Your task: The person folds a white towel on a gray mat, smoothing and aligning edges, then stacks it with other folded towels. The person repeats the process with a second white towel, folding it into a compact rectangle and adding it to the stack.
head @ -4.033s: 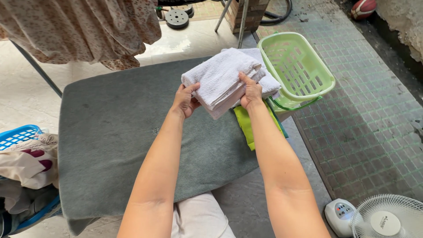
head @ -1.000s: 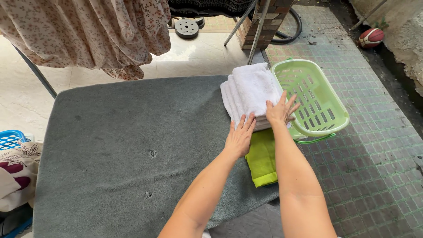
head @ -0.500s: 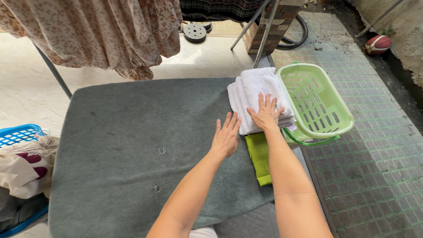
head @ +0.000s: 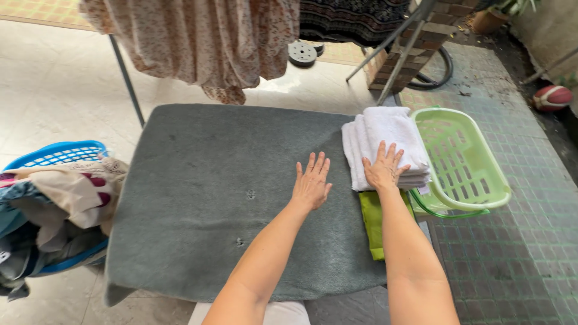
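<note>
A stack of folded white towels (head: 385, 135) lies at the right end of a table covered with a grey blanket (head: 211, 198). My right hand (head: 383, 168) rests flat on the near edge of the stack, fingers spread. My left hand (head: 311, 183) lies flat on the grey blanket just left of the towels, fingers apart, holding nothing. A folded lime-green cloth (head: 374, 225) sticks out from under the towels toward me, beside my right forearm.
A light-green plastic basket (head: 466, 159) sits empty at the table's right edge. A blue basket (head: 57, 153) heaped with clothes stands at the left. Floral garments (head: 205, 39) hang above the table's far side. A ball (head: 551, 96) lies on the tiled floor far right.
Both hands set the folded towel on the stack and flattened it. My left hand slid off onto the blanket. The view shifted left, showing more of the blue basket.
</note>
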